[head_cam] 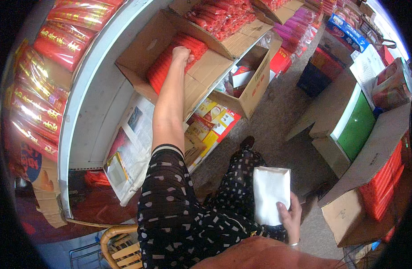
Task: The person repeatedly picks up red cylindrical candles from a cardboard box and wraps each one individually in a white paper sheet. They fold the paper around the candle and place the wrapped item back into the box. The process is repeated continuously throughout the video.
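My left hand [183, 55] reaches into an open cardboard box on the shelf. Its fingers are curled in a fist against a stack of red plastic-wrapped bundles [162, 72]; whether they grip a bundle cannot be seen. Low in front of me, my right hand [290, 213] holds a white rectangular packet [271, 195], thumb on its front and fingers mostly hidden behind its edge. A bracelet circles the right wrist. The box [206, 65] has bare cardboard to the right of the red stack.
More red bundles [222, 16] fill a box beyond. An open carton [256, 84] stands beside the shelf. On the right are a box of red packs [382, 181] and a green panel [357, 121]. A bamboo chair [125, 250] is at lower left, with wrapped red packs [38, 107] above.
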Motion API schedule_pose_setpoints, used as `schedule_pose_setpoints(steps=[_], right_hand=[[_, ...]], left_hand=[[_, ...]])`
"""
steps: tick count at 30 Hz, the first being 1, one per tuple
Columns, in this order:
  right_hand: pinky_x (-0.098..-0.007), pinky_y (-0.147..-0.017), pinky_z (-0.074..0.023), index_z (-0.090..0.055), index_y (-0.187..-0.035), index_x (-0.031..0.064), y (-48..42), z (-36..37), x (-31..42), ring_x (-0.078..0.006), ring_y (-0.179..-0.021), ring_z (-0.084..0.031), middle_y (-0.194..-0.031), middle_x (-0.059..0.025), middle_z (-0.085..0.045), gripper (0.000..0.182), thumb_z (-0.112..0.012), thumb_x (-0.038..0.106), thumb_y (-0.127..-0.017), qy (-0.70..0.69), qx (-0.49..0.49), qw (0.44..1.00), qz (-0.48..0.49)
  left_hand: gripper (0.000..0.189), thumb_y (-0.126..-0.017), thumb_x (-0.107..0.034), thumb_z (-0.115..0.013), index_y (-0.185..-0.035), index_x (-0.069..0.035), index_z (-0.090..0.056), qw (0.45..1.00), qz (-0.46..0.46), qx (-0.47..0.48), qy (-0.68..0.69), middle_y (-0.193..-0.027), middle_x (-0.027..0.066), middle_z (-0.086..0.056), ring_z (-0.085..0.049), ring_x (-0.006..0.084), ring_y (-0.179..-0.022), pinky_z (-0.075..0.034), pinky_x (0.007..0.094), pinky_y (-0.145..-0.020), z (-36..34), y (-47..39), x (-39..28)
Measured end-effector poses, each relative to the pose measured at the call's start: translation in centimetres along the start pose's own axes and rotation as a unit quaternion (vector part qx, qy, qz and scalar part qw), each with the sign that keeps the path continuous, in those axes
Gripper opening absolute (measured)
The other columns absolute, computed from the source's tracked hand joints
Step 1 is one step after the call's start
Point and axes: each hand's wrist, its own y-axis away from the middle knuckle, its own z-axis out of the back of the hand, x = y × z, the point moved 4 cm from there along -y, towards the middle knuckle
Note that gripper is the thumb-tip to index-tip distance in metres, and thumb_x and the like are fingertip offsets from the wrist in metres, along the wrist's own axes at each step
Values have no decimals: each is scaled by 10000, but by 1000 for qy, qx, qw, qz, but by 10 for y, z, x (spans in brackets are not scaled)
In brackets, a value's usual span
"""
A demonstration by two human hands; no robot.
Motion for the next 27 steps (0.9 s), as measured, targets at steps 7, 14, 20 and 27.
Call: schedule_pose_setpoints(steps=[7, 14, 20, 27], right_hand=[[-316, -841, -460, -498, -1187, -57, 0, -3, -3, -182, -935, -576, -1066, -133, -608, 447, -637, 138, -808, -11, -51, 998, 31], [-303, -893, -425, -491, -1202, -35, 6, -21, -19, -163, -1016, -530, -1086, -96, -584, 421, -619, 92, -821, -143, -35, 989, -14], [-309, -743, -513, -499, -1243, 11, 72, 3, -54, -159, -848, -606, -956, -86, -627, 414, -557, 218, -888, -20, 52, 998, -26], [-278, -504, -398, -583, -871, 13, 280, 134, -357, -110, -582, -488, -674, -36, -529, 233, -507, 230, -905, 177, -349, 885, -252]], left_hand=[[280, -910, -100, -500, -1165, 16, -473, 982, -121, 95, 106, -880, 89, -587, -586, 147, -644, -507, 271, -559, -22, 114, -7], [565, -862, -210, -608, -1334, -40, -350, 771, 115, 567, 268, -1136, 151, -553, -563, 260, -1027, -462, 414, -903, -67, 409, 143], [489, -756, -29, -654, -1210, -19, -473, 830, 212, 482, 184, -1130, 176, -545, -563, 288, -1015, -510, 400, -860, -71, 481, 181], [527, -725, -126, -665, -1203, -10, -475, 742, 250, 566, 258, -1151, 161, -563, -558, 289, -1061, -466, 412, -939, -57, 454, 168]])
